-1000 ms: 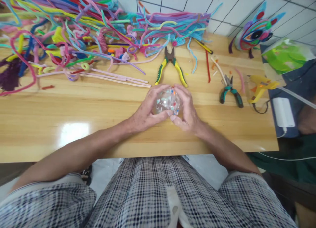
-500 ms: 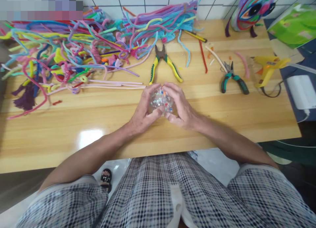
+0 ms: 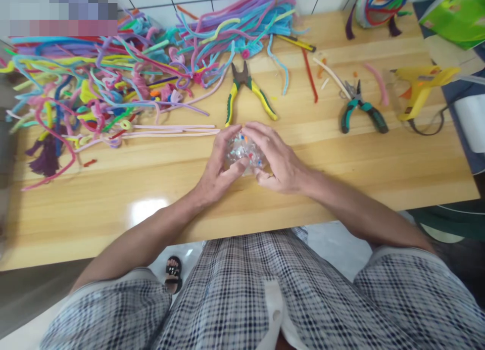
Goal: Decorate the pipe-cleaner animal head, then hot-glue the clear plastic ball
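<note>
Between my two hands, low over the wooden table (image 3: 170,173), is a clear round thing with small coloured bits (image 3: 244,150). My left hand (image 3: 220,168) curves round its left side, thumb across the near face. On its right side my right hand (image 3: 278,163) curls round it, fingertips at the far edge. Just beyond the hands lie pliers with yellow and green handles (image 3: 233,100), jaws pointing away. Thin pale pink stems (image 3: 174,130) lie to the left, their ends close to my left hand.
A tangled heap of coloured fuzzy stems (image 3: 102,87) covers the back left. Teal-handled pliers (image 3: 352,107) and a yellow glue gun (image 3: 420,87) with its cord lie at the right. A decorated round object (image 3: 379,11) and a green bag (image 3: 454,16) stand at the back right.
The whole view has shifted slightly, with the right-hand objects further right and the heap a little lower at the left. Both hands keep hold of the clear round thing.
</note>
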Motion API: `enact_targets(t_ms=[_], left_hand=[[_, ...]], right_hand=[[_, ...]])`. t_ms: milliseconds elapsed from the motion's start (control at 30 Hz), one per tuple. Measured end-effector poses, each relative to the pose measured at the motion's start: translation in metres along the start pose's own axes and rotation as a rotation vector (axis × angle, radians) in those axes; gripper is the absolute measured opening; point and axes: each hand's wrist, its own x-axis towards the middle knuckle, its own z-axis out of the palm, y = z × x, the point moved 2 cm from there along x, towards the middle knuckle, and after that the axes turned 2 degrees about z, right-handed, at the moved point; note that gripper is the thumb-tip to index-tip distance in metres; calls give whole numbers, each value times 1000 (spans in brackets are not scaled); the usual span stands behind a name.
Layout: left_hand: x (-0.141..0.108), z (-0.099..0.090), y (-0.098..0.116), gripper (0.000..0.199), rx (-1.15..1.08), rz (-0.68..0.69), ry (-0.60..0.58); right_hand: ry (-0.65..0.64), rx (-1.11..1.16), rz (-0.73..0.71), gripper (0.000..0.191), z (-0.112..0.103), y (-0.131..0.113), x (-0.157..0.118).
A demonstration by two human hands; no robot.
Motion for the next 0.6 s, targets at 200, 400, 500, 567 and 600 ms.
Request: enact_targets(t_ms=[200,400,500,567,600], left_hand=[[0,-1,-1,70,19,-18,-4],[2,0,2,70,22,-18,-29],[2,-1,3,71,36,-9,-30],[3,-2,3,71,44,-2,-32],[3,-2,2,71,46,3,-34]], right_hand=[[-38,-91,67,90,-10,-9,2],[1,-107,27,92,-9,-9,-1],[34,-97,2,92,-7,-7,-2],[58,-91,-8,91,-6,-7,-2],[68,-90,-13,91,-6,-7,-1]])
